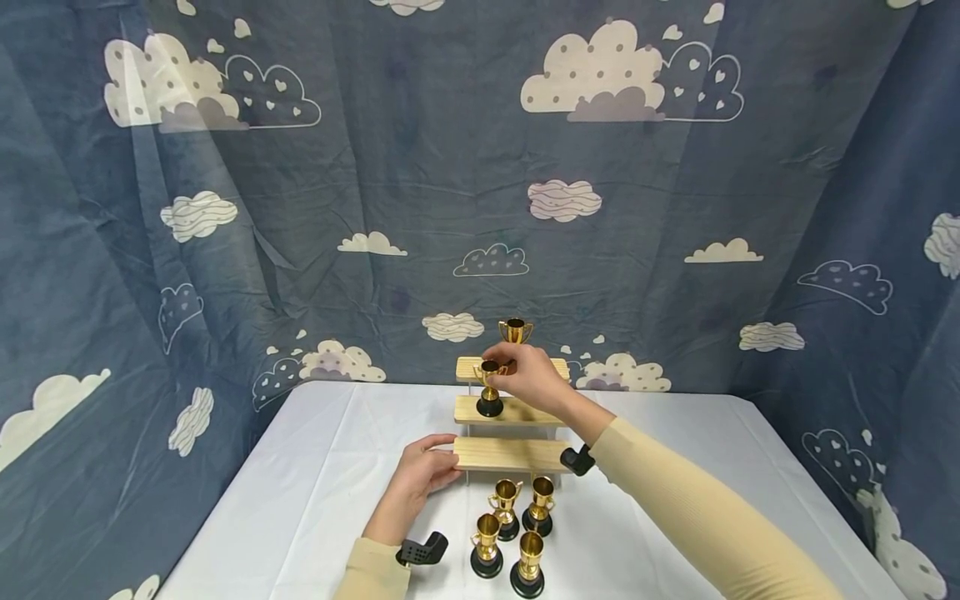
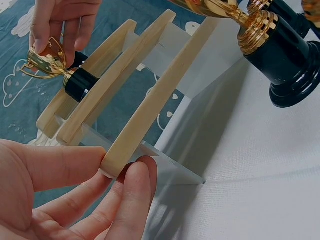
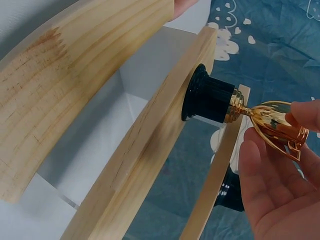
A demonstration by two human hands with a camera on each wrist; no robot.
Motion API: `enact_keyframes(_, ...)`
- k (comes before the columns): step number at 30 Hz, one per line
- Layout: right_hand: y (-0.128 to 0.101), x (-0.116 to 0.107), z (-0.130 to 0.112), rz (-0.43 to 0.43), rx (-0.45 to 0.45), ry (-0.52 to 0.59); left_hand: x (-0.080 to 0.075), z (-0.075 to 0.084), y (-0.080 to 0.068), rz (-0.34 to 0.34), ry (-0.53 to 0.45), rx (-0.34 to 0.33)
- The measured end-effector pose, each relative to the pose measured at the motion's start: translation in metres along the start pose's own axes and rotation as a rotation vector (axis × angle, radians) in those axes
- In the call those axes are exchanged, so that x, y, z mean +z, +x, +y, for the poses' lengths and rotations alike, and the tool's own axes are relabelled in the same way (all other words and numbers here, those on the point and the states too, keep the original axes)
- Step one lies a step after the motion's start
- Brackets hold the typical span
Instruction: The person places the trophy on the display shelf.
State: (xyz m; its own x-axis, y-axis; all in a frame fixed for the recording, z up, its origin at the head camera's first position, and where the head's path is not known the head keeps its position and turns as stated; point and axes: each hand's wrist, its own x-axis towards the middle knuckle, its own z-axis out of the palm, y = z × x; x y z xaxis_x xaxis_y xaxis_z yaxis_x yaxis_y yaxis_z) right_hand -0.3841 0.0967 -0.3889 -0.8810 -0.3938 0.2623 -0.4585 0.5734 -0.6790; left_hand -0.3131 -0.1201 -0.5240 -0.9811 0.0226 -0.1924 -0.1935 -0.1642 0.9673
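Observation:
My right hand [image 1: 531, 377] pinches the gold cup of a small trophy [image 3: 270, 117]. The black base of that trophy [image 1: 490, 406] is at the left part of the middle wooden shelf [image 1: 525, 410], upright. In the left wrist view the same trophy [image 2: 55, 65] shows under the right fingers. My left hand [image 1: 422, 475] grips the left end of the lowest shelf [image 1: 517, 454], thumb on one side and fingers on the other [image 2: 120, 155]. Behind the right hand, another trophy [image 1: 516, 330] stands on the top shelf [image 1: 555, 367], its lower part hidden in the head view.
Several gold trophies with black bases [image 1: 531, 558] stand on the white tablecloth [image 1: 337, 483] in front of the rack. Clear side panels [image 2: 170, 165] hold up the shelves. A blue cloth with clouds [image 1: 420, 167] hangs behind and on both sides.

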Motion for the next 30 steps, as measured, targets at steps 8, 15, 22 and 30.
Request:
enact_keyframes(8,-0.001,0.000,0.002,0.001,-0.007,-0.001,0.001,0.001,-0.001,0.003,-0.008,0.003)
enact_keyframes(15,-0.004,0.000,0.002,-0.002,-0.002,-0.012,0.001,0.000,-0.002,0.003,-0.015,0.003)
enact_keyframes(22,-0.009,-0.001,0.004,0.011,0.001,-0.036,0.000,-0.001,-0.003,0.008,-0.040,-0.008)
enact_keyframes(30,-0.015,-0.007,0.007,0.039,0.005,-0.073,0.001,-0.001,-0.002,0.008,-0.048,-0.012)
